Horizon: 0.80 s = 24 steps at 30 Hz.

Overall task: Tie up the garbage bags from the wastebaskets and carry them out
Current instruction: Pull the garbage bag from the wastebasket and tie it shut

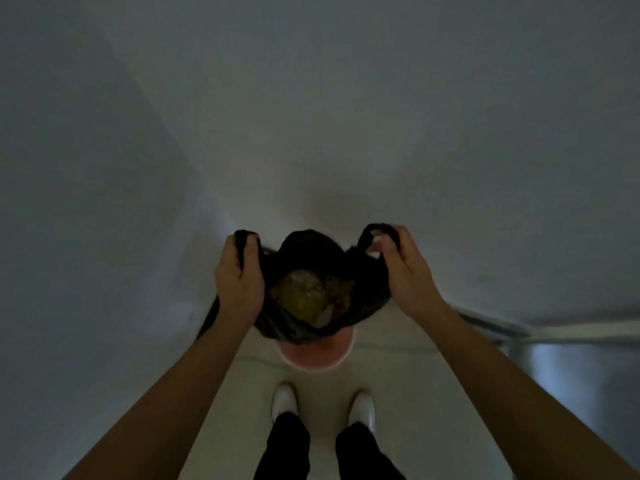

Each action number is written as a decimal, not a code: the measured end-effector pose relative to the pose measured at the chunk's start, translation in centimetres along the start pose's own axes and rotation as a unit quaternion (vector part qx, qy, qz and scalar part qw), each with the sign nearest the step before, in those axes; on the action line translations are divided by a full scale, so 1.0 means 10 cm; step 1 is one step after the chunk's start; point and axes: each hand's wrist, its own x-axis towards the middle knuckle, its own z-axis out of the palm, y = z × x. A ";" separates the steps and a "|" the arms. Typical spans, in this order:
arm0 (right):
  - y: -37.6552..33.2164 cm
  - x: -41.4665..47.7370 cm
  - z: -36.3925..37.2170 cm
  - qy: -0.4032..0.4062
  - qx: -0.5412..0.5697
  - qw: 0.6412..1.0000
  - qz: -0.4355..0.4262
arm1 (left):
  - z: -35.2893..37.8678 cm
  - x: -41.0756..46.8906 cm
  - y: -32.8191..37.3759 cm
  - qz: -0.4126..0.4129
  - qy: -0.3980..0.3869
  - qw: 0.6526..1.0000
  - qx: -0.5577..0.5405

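Black garbage bag at frame centre, lifted above pink wastebasket. Left hand and right hand apart, each gripping one handle. Thin, soft, probably light; handles suit knotting.

**Dim, soft, warped at the edges**

The light is low and grey-blue. The palest patch of wall sits just above the garbage bag, darkening to either side of it. The floor below the bag is lighter. Everything is softly blurred; lines far right of the bag bow.
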 end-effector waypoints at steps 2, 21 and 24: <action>-0.56 -0.01 -0.18 -0.014 0.010 0.999 -0.042 | -0.19 0.07 0.64 0.028 -0.021 0.999 -0.025; -2.93 0.02 -0.26 -0.088 -0.209 0.936 -0.269 | -1.38 0.06 3.82 0.156 -0.032 0.943 -0.291; -2.96 0.01 -0.31 -0.087 -0.197 0.940 -0.264 | -1.55 0.08 3.57 0.098 -0.086 0.945 -0.301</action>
